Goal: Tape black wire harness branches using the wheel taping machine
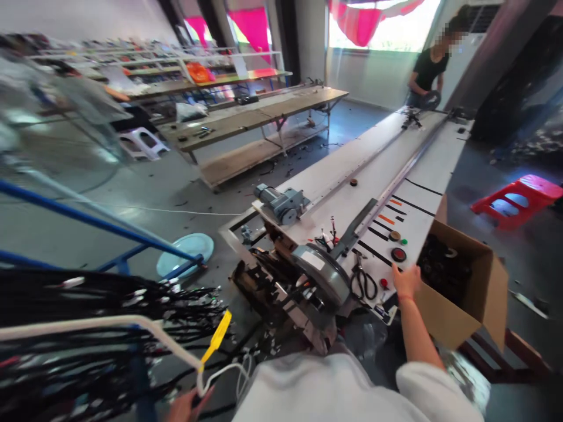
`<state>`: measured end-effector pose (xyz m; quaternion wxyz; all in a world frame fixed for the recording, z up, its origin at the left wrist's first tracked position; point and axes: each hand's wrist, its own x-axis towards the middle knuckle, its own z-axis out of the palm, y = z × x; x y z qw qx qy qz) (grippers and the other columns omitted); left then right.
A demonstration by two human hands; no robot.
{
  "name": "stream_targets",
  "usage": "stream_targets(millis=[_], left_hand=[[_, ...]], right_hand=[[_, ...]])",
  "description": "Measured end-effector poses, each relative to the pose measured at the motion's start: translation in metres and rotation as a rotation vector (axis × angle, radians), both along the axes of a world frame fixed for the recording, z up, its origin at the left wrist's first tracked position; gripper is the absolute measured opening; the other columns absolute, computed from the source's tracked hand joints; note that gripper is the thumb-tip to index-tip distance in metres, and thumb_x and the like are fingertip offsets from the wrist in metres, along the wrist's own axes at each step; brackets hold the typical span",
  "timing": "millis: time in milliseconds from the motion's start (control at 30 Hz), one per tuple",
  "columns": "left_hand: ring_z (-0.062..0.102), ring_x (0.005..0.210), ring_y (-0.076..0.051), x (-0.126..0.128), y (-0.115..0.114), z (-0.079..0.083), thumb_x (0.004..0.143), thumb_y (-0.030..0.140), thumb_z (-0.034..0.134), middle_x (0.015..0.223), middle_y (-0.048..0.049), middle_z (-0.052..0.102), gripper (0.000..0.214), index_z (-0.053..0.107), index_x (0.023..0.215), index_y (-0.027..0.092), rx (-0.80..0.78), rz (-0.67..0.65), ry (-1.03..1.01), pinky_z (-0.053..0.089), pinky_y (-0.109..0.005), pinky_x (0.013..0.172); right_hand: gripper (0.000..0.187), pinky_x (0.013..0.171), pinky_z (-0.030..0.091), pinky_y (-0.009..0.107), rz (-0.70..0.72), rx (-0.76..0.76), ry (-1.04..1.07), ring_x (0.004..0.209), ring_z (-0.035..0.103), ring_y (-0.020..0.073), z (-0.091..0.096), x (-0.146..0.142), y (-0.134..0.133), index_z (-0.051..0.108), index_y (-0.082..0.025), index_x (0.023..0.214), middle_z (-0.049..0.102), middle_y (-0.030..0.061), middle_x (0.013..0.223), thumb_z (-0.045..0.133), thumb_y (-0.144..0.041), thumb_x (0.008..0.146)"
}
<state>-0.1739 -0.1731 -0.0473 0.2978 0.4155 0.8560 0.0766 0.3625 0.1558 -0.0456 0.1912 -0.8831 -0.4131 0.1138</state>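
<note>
My right hand (407, 280) reaches forward to the near right edge of the long white machine table (422, 170), close to a round red-and-black button (399, 254) and beside an open cardboard box (479, 293). Its fingers are turned away, hidden from me. My left hand (187, 405) sits at the bottom edge, fingers closed around a white cord (176, 351) that carries a yellow tag (216, 336). Black scissors (363, 281) lie on the table left of my right hand. A grey motor unit (321, 275) sits at the table's near end.
Bundles of black cables (88, 328) hang on a rack at left. A blue metal frame (88, 220) and a light-blue lid (187, 249) are on the floor. Wooden workbenches (259, 111) stand behind. A red stool (519, 199) is at right. Another person (428, 70) stands at the table's far end.
</note>
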Motion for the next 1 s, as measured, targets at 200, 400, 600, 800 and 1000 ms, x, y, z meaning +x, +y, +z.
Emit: stream_targets(millis=[200,400,600,800,1000], left_hand=[[0.060,0.061,-0.020,0.082,0.127,0.019,0.077,0.067,0.044,0.061,-0.0050,0.065,0.052,0.063,0.073,0.018,0.227,-0.238,-0.559,0.050,-0.030,0.060],[0.055,0.062,-0.016,0.144,0.216,0.037,0.091,0.044,0.044,0.062,-0.0012,0.057,0.037,0.053,0.065,0.019,0.256,-0.516,-0.474,0.041,-0.027,0.064],[0.051,0.063,-0.017,0.135,0.188,0.047,0.095,0.043,0.033,0.060,-0.0016,0.052,0.044,0.046,0.060,0.020,0.281,-0.561,-0.331,0.035,-0.028,0.064],[0.047,0.062,-0.015,0.130,0.172,0.041,0.095,0.045,0.033,0.060,0.0001,0.049,0.042,0.046,0.064,0.020,0.306,-0.490,-0.381,0.033,-0.027,0.062],[0.049,0.063,-0.016,0.135,0.170,0.040,0.095,0.043,0.035,0.063,-0.0016,0.054,0.040,0.049,0.066,0.019,0.324,-0.472,-0.356,0.037,-0.028,0.064]], right_hand=[[0.094,0.090,0.047,0.050,-0.166,-0.021,0.193,0.115,0.054,0.0424,-0.021,-0.032,-0.058,0.036,-0.007,0.137,0.054,0.0304,0.124,0.061,-0.070,0.072],[0.090,0.093,0.044,0.053,-0.161,-0.025,0.074,0.116,0.054,0.0425,-0.007,-0.046,-0.059,0.029,-0.007,0.145,0.049,0.0295,0.131,0.049,-0.069,0.082],[0.083,0.098,0.042,0.049,-0.179,0.050,0.113,0.120,0.051,0.0400,-0.011,-0.044,-0.063,0.034,-0.008,0.143,0.050,0.0257,0.134,0.054,-0.062,0.083],[0.082,0.094,0.044,0.053,-0.218,0.032,0.081,0.116,0.053,0.0408,-0.015,-0.045,-0.060,0.034,-0.010,0.143,0.049,0.0258,0.133,0.047,-0.066,0.085],[0.087,0.094,0.044,0.050,-0.208,0.057,0.082,0.117,0.053,0.0399,-0.018,-0.044,-0.059,0.035,-0.010,0.141,0.050,0.0247,0.133,0.055,-0.068,0.080]])
